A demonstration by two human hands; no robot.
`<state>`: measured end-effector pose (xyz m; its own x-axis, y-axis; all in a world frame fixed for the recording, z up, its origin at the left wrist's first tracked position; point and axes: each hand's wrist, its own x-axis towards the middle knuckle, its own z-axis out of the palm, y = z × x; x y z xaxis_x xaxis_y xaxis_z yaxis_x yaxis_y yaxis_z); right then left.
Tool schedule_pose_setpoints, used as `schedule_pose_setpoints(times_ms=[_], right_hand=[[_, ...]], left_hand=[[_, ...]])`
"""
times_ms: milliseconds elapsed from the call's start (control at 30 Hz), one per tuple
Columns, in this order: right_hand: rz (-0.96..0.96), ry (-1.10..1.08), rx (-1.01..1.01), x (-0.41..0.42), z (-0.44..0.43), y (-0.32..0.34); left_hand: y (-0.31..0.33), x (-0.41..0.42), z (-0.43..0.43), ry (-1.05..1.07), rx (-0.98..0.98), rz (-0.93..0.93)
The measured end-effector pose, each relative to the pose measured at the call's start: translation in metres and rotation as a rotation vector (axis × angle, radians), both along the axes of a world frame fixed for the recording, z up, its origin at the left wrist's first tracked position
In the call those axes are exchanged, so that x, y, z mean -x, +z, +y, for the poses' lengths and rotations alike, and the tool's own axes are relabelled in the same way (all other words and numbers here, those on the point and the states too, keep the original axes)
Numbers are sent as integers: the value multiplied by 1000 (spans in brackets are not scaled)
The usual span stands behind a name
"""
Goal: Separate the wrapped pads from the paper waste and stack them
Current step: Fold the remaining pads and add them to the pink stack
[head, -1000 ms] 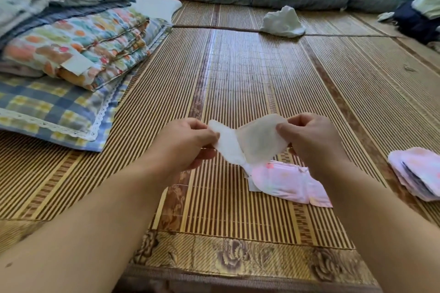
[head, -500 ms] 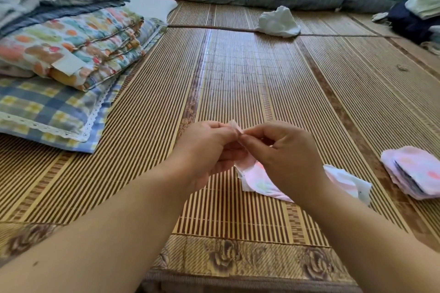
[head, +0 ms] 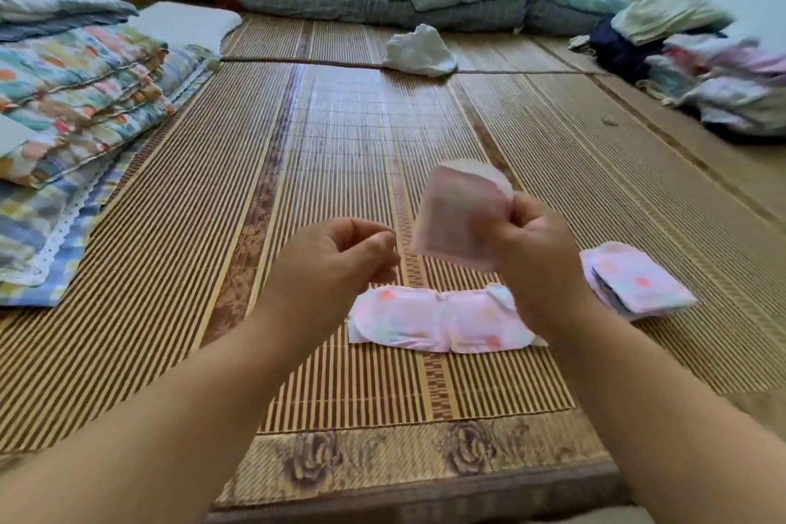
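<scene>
The right hand [head: 536,251] has torn one wrapped pad [head: 461,213] free and grasps it at one o'clock, toward the stack [head: 638,281] at three, the left hand [head: 340,260] now loosely curled, empty.

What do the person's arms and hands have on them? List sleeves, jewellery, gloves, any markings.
Both forearms are bare right up to the bottom edge of the picture, with no sleeve in sight. The left hand and right hand wear no gloves. No rings, watch, bracelet or markings can be seen, though the right hand is motion-blurred.
</scene>
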<state>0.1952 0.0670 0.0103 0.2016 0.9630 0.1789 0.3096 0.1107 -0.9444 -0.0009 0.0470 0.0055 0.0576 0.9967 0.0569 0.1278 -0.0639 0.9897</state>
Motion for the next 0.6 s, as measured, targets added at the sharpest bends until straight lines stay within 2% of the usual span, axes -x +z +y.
schedule_pose_setpoints(times_ms=[67, 167, 267, 400, 467, 600], right_hand=[[118, -167, 28, -50, 10, 7], [-132, -462, 52, -127, 16, 3], [-243, -571, 184, -177, 13, -13], [-171, -537, 287, -203, 11, -28], [-193, -541, 308, -205, 11, -34], [-500, -569, 326, -198, 8, -42]], left_hand=[[-8, -4, -2, -50, -118, 330], [-19, -10, -3, -105, -162, 610], [-25, -16, 0, -124, -140, 649], [-28, -21, 4, -113, -133, 623], [-30, -25, 4, -122, -126, 618], [-36, -27, 3, -154, -102, 631]])
